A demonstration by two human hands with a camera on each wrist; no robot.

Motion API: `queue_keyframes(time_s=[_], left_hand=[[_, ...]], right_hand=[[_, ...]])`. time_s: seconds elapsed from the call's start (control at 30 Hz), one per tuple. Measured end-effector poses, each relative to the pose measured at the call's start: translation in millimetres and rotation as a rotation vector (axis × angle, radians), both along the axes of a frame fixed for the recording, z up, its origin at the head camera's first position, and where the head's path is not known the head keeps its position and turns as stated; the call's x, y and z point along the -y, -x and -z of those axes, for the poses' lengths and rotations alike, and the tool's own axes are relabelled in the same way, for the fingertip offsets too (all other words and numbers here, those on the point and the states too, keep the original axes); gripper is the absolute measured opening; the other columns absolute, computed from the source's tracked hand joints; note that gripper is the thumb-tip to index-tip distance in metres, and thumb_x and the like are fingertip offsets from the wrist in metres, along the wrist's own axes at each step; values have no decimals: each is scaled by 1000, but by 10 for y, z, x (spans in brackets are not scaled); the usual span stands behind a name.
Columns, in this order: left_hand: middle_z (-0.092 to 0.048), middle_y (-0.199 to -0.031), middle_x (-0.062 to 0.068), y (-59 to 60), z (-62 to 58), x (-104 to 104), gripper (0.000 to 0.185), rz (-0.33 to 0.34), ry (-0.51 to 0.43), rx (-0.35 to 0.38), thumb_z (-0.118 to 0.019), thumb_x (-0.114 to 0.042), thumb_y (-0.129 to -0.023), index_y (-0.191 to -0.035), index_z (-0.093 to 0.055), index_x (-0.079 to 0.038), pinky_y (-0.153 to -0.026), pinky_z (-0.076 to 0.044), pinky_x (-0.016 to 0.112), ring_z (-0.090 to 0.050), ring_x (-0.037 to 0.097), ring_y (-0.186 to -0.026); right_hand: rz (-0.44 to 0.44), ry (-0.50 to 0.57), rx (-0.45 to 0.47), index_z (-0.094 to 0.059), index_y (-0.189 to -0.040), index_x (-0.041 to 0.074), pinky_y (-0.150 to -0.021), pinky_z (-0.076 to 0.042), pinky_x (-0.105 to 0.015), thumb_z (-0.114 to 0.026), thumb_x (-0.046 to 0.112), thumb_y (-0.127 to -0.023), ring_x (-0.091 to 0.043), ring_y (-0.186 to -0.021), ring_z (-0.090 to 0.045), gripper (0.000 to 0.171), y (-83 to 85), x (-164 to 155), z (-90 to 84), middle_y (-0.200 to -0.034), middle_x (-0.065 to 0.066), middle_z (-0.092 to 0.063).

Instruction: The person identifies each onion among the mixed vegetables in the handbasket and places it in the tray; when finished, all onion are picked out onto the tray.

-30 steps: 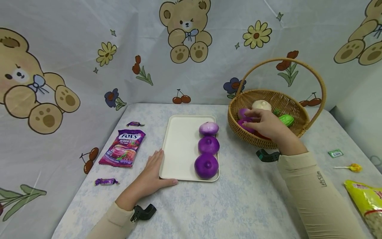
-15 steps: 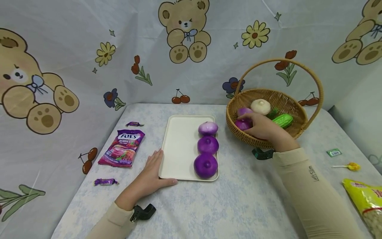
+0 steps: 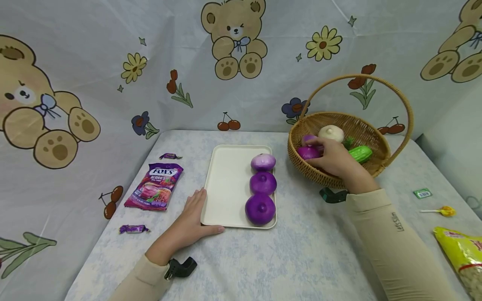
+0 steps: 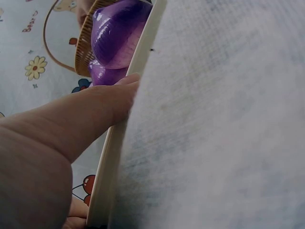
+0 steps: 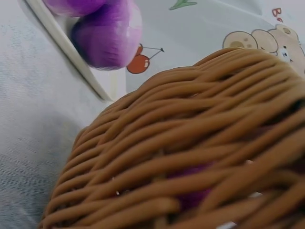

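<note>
Head view: resting relaxed left hand (image 3: 191,221) against tray (image 3: 224,184), seemingly fetching onion (image 3: 306,153) from basket (image 3: 352,122); can't tell if gripping with half-curled right hand (image 3: 334,158). Probably needs lifting clear next.

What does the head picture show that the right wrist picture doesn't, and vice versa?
Only the head view shows the left hand touching the tray, the right hand in the basket, the FOX'S candy bag, the lollipop, the yellow bag and the green vegetable.

Only the right wrist view shows red letters printed on the backdrop and purple through gaps in the basket's weave.

Both share the basket, the tray, purple onions on it and the backdrop's bears and cherries.
</note>
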State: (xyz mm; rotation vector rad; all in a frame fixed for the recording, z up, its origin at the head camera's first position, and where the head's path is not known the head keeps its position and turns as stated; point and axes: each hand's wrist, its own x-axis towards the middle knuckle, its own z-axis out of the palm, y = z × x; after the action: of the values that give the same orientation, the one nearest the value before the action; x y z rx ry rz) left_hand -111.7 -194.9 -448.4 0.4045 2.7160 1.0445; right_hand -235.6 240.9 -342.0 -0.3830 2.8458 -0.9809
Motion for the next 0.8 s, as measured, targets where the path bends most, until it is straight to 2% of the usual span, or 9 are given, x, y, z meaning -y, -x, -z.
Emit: queue_keyframes(time_s=[0.23, 0.47, 0.63, 0.8], left_hand=[[-4, -174, 16, 4, -14, -3, 135, -1, -1, 9, -85, -65, -80, -167, -6, 2, -126, 4, 51, 7, 30, -159], [-4, -174, 16, 6, -24, -4, 134, -2, 9, 2, -86, -63, -81, -167, -6, 2, -126, 3, 51, 7, 31, -159], [-3, -174, 16, 8, -29, -3, 135, -3, 12, 6, -86, -63, -80, -167, -6, 2, -126, 3, 51, 7, 31, -159], [-3, -174, 15, 6, -21, -4, 135, -5, 17, 12, -86, -64, -80, -167, -5, 1, -126, 3, 50, 7, 30, -159]], right_hand=[[82, 82, -4, -53, -150, 2, -109, -41, -67, -84, 29, -94, -51, -138, -46, 70, -7, -32, -82, -149, -30, -49], [93, 179, -26, -54, -148, 3, -107, -43, -67, -83, 24, -95, -49, -136, -49, 64, -76, 2, -220, -149, -23, -49], [94, 203, -23, -53, -151, 8, -106, -45, -66, -84, 29, -94, -48, -136, -49, 68, -165, 111, -341, -150, -24, -51], [54, 232, -53, -55, -150, 10, -102, -51, -62, -85, 30, -93, -45, -134, -51, 68, -292, 294, -432, -148, -21, -51]])
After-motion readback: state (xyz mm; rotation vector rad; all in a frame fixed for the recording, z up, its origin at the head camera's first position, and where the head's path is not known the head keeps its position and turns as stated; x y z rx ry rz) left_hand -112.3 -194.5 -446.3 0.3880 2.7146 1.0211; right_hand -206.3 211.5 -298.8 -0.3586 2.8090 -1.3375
